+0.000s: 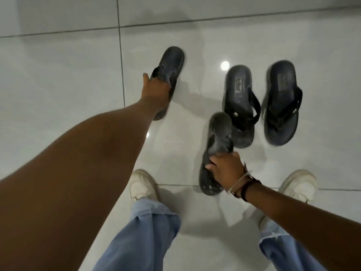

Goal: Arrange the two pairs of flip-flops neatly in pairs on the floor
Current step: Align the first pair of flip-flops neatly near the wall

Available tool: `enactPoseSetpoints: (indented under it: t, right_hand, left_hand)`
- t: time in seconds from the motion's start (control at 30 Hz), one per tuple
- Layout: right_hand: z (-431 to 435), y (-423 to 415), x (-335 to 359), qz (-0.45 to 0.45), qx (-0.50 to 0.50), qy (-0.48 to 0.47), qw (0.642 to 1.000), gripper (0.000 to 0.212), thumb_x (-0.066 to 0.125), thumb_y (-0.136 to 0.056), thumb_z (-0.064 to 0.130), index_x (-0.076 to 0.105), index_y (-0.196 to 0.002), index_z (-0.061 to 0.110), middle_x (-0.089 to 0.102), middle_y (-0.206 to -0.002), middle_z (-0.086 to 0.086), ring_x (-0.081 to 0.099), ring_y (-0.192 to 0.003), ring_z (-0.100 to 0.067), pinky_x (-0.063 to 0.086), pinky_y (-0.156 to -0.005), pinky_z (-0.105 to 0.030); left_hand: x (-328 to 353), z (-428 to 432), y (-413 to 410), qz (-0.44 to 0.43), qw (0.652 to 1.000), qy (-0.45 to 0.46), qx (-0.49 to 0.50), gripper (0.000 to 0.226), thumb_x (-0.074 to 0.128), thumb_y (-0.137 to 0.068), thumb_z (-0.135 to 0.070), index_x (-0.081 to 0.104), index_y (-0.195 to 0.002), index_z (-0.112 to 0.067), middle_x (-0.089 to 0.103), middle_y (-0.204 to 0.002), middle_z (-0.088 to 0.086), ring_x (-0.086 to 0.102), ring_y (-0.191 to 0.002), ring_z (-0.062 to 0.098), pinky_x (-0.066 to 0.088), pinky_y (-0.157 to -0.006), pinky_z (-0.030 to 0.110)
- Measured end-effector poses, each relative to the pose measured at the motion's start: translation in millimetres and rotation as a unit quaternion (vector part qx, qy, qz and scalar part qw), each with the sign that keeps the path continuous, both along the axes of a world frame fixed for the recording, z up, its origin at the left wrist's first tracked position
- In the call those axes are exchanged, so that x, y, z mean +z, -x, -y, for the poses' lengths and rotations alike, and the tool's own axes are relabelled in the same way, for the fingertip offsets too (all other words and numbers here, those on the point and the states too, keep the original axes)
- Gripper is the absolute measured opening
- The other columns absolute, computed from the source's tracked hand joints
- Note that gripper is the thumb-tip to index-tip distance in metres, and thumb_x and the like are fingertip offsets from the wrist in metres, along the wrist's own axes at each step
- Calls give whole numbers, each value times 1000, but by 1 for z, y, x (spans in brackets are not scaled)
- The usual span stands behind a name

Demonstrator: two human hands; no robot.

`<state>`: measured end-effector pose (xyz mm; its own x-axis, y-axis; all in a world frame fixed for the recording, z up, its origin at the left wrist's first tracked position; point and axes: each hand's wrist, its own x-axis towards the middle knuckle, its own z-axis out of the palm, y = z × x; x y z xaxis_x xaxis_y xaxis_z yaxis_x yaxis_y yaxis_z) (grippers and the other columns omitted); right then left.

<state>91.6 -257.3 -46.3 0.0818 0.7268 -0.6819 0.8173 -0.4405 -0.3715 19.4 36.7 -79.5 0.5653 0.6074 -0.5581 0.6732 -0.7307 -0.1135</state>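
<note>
Black pair (pixel 281 102) lies together at two o'clock; left hand (pixel 156 87) grips one grey flip-flop (pixel 173 59), right hand (pixel 226 167) its mate (pixel 218 130), not yet paired.

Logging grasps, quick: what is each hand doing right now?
Left hand: closed, holding the far flip-flop.
Right hand: closed, holding the near flip-flop.

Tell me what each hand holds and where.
Left hand holds one worn flip-flop around its strap, mid-length. Right hand holds the other worn flip-flop, grip over the sole's edge near the strap.
</note>
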Motion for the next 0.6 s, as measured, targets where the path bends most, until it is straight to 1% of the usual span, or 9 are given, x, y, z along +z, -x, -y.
enactPoseSetpoints:
  t: [0.03, 0.1, 0.17, 0.23, 0.27, 0.33, 0.4, 0.5, 0.6]
  right_hand:
    - [-28, -3, 4, -18, -55, -38, 998, 20, 53, -93, 31, 65, -93, 15, 70, -105, -6, 62, -103, -27, 36, -91, -38]
    - [-85, -15, 5, -56, -122, -83, 987, 22, 53, -94, 30, 65, -92, 11, 69, -104, -12, 62, -99, -32, 45, -90, -39]
    - [-140, -26, -6, -54, -149, -84, 984, 22, 52, -95, 28, 64, -95, 10, 68, -107, -15, 61, -99, -36, 48, -90, -40]
    - [-183, -33, -20, -3, -126, -63, 990, 22, 49, -96, 27, 62, -103, 11, 65, -113, -17, 59, -105, -38, 47, -93, -38]
    - [-198, -32, -27, 27, -102, -47, 993, 24, 47, -96, 26, 62, -108, 11, 63, -116, -18, 57, -108, -39, 45, -95, -40]
    - [-219, -24, -40, 75, -47, -14, 996, 29, 48, -95, 23, 60, -118, 10, 60, -120, -18, 55, -112, -40, 44, -98, -43]
    - [-227, -12, -49, 101, 18, -5, 995, 31, 49, -92, 19, 61, -118, 11, 61, -122, -16, 55, -115, -38, 44, -100, -45]
    - [-221, -2, -59, 113, 94, -72, 987, 30, 46, -91, 19, 66, -113, 14, 66, -118, -11, 57, -116, -32, 39, -104, -45]
    - [-211, -5, -64, 94, 87, -126, 984, 27, 48, -89, 17, 68, -106, 12, 66, -114, -12, 59, -111, -31, 38, -98, -42]
  left_hand:
    - [0, -1, 3, 3, 1000, -1, -6, 27, 60, -84, -16, 64, -110, -13, 66, -104, 12, 53, -110, 34, 16, -112, 53]
    - [-1, -4, 11, 7, 1000, 1, 11, 19, 62, -81, -14, 66, -99, -13, 66, -95, 11, 54, -104, 33, 23, -106, 50]
    - [-2, -6, 18, 19, 999, 5, 41, 10, 61, -82, -16, 66, -91, -15, 62, -86, 10, 55, -99, 32, 28, -99, 46]
    - [-7, -3, 25, 30, 998, 7, 58, 9, 58, -86, -19, 66, -88, -16, 53, -77, 4, 56, -93, 30, 30, -94, 43]
    - [-11, 0, 28, 39, 997, 8, 63, 10, 57, -87, -20, 67, -87, -17, 54, -75, 3, 56, -92, 30, 30, -92, 42]
    - [-16, 6, 33, 59, 996, 12, 70, 14, 55, -89, -23, 68, -89, -17, 63, -83, 5, 56, -94, 30, 31, -92, 41]
    - [-20, 10, 36, 86, 993, 15, 76, 19, 53, -91, -27, 69, -94, -19, 69, -93, 6, 57, -98, 30, 31, -93, 41]
    - [-24, 9, 38, 130, 987, 10, 99, 29, 45, -93, -30, 71, -89, -18, 71, -92, 5, 59, -93, 28, 32, -90, 42]
    - [-26, 6, 39, 141, 985, 13, 104, 34, 41, -94, -31, 70, -86, -18, 71, -90, 6, 59, -91, 28, 33, -89, 43]
